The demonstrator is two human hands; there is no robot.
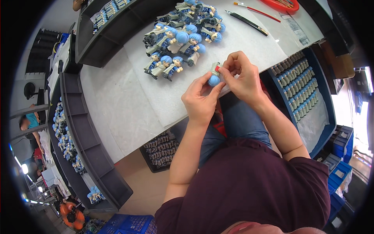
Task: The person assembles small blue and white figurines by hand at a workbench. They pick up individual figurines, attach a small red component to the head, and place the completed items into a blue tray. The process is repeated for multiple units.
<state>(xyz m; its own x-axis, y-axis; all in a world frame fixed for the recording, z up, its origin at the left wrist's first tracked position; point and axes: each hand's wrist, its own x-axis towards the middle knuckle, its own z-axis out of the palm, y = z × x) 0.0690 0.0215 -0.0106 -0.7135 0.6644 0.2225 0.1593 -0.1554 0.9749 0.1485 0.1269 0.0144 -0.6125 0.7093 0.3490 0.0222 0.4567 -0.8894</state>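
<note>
A small figurine (214, 80) with blue hair and a pale grey cape is held head toward me over the table's front edge. My left hand (199, 98) is closed on it, fingers and thumb at its head and side. On the cape lies a small red piece (217, 68), flat-looking; I cannot tell what it is. My right hand (244, 80) pinches at that red piece, its thumb against the piece's edge and the other fingers curled. A heap of similar blue-haired figurines (182, 38) lies on the white table (128, 93) beyond my hands.
A black-handled tool (246, 22), a red brush (257, 12) and a red dish (286, 4) lie at the far right. Right of me stands a blue tray (317, 136) with rows of figurines. Dark trays (87, 128) line the left; another tray (161, 151) sits below the table edge.
</note>
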